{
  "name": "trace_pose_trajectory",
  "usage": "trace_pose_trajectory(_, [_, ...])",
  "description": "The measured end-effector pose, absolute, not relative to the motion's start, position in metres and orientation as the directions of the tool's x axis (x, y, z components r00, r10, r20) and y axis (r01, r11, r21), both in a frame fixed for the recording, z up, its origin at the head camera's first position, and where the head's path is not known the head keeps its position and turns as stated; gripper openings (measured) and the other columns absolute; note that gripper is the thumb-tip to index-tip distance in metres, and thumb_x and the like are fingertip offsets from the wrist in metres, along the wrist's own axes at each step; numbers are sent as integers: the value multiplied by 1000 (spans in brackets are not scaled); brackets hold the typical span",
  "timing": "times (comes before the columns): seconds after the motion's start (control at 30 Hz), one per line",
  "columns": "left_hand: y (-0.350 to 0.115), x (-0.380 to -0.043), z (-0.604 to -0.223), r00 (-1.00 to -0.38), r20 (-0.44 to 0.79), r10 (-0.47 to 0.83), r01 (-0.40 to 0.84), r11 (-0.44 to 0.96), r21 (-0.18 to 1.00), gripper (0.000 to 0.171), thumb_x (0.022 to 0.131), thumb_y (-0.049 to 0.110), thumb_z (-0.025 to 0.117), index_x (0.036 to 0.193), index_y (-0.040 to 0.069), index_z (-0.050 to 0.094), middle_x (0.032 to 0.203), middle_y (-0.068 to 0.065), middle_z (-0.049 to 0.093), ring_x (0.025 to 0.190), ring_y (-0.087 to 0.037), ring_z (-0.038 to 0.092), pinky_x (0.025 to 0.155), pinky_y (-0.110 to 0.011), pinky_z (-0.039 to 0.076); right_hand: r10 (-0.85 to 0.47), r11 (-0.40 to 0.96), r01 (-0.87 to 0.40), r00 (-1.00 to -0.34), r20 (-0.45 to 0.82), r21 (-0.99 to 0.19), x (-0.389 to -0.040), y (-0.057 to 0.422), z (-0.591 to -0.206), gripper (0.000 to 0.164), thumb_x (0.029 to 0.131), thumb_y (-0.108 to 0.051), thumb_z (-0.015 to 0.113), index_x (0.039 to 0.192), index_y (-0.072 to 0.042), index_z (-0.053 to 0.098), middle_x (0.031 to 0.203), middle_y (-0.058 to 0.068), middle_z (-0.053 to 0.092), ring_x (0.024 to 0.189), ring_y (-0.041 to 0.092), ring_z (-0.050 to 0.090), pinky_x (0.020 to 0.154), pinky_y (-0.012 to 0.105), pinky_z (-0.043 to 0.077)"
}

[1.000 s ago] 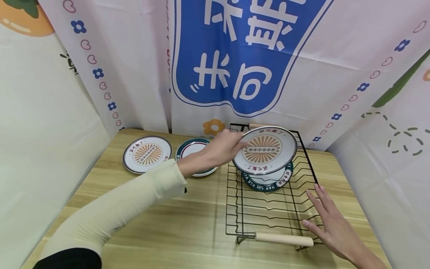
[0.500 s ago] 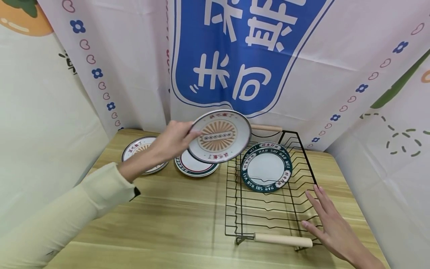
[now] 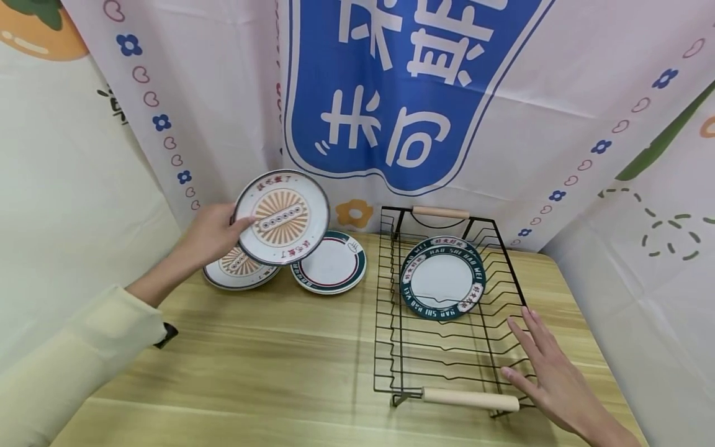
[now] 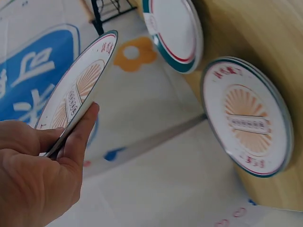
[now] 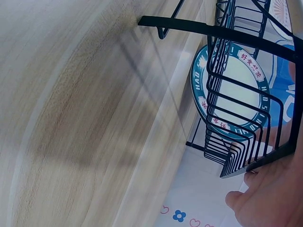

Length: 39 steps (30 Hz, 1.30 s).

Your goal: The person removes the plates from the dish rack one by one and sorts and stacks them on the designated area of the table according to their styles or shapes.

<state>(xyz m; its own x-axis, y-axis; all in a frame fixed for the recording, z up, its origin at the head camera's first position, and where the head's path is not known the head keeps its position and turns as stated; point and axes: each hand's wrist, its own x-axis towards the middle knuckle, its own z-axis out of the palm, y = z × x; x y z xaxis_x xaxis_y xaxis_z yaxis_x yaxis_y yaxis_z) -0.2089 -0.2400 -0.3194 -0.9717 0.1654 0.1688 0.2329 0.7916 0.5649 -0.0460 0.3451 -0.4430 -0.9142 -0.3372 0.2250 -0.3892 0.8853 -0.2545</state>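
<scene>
My left hand [image 3: 215,233] pinches the left edge of a white plate with an orange sunburst [image 3: 282,217], held tilted in the air. In the left wrist view the thumb lies on its face and the fingers behind. Below it, a stack of similar sunburst plates [image 4: 248,118] sits on the table, partly hidden in the head view. To the right of that lies a green-rimmed plate [image 3: 332,264]. Green-rimmed plates [image 3: 444,282] lean in the black wire dish rack [image 3: 447,360]. My right hand [image 3: 553,372] rests with spread fingers against the rack's right side.
The rack has wooden handles, one at the front [image 3: 471,398] and one at the back [image 3: 441,212]. A printed cloth [image 3: 357,161] hangs behind the wooden table [image 3: 251,366], and pale cloths flank it left and right.
My left hand has carried the sunburst plate leftward from above the rack to over the sunburst stack, uncovering the green-rimmed plates in the rack. The right hand has stayed in place.
</scene>
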Motion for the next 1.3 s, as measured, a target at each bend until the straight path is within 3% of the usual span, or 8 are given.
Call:
trace_pose_trajectory(0.13, [-267, -208, -332, -991, 79, 105, 132, 772, 622, 36, 102, 27, 51, 109, -6, 61, 81, -16, 66, 66, -24, 61, 55, -32, 51, -370, 882, -423, -894, 250, -208, -48, 346, -442, 86, 87, -39, 69, 155, -10, 25, 162, 18, 11, 151, 25, 0, 117, 23, -7])
trace_pose_trajectory(0.23, [-285, -210, -342, -996, 34, 77, 81, 756, 649, 41, 103, 28, 49, 118, -9, 56, 89, -20, 67, 69, -24, 65, 57, -31, 54, -388, 877, -442, -883, 263, -188, -49, 347, -442, 86, 86, -39, 70, 154, -8, 27, 162, 20, 11, 151, 25, 1, 118, 23, -7])
trace_pose_trajectory(0.33, [-299, -210, -351, -999, -28, 39, 11, 747, 665, 42, 102, 27, 49, 116, -11, 55, 89, -22, 67, 68, -24, 65, 57, -31, 54, -391, 876, -445, -881, 265, -187, -48, 348, -443, 85, 86, -39, 69, 154, -8, 27, 161, 20, 11, 151, 26, 1, 118, 23, -7])
trace_pose_trajectory(0.47, [-316, -210, -366, -991, -135, -11, -100, 728, 678, 43, 102, 28, 47, 110, -14, 55, 84, -18, 67, 67, -21, 62, 58, -31, 51, -388, 879, -440, -884, 263, -183, -47, 347, -444, 84, 87, -40, 69, 153, -8, 28, 161, 20, 11, 151, 26, 1, 119, 25, -7])
trace_pose_trajectory(0.63, [-333, -210, -387, -970, -241, -21, -202, 622, 757, 45, 103, 24, 47, 120, -17, 47, 81, -9, 68, 69, -16, 66, 64, -29, 56, -389, 879, -439, -885, 255, -184, -48, 347, -444, 83, 88, -40, 68, 153, -9, 28, 163, 17, 9, 151, 27, 1, 119, 27, -7])
trace_pose_trajectory(0.77, [-341, -212, -401, -963, -269, -31, -239, 561, 793, 41, 103, 21, 48, 116, -17, 48, 74, -2, 66, 64, -12, 64, 61, -27, 56, -390, 880, -438, -887, 247, -183, -49, 348, -443, 83, 88, -41, 67, 154, -10, 28, 163, 13, 8, 151, 28, 2, 120, 29, -6])
trace_pose_trajectory(1.0, [-353, -212, -422, -951, -309, -19, -286, 440, 852, 55, 103, 20, 46, 134, -23, 30, 77, 0, 66, 65, -9, 65, 68, -28, 58, -400, 880, -446, -882, 250, -166, -52, 348, -438, 83, 87, -42, 67, 153, -10, 29, 163, 13, 8, 151, 28, 4, 119, 29, -7])
trace_pose_trajectory(1.3, [-362, -214, -434, -937, -350, -4, -319, 420, 850, 57, 104, 19, 44, 135, -25, 25, 73, 1, 65, 58, -6, 63, 62, -24, 57, -398, 880, -444, -883, 250, -168, -49, 347, -441, 81, 89, -40, 67, 153, -8, 29, 162, 16, 11, 151, 27, 3, 119, 29, -7])
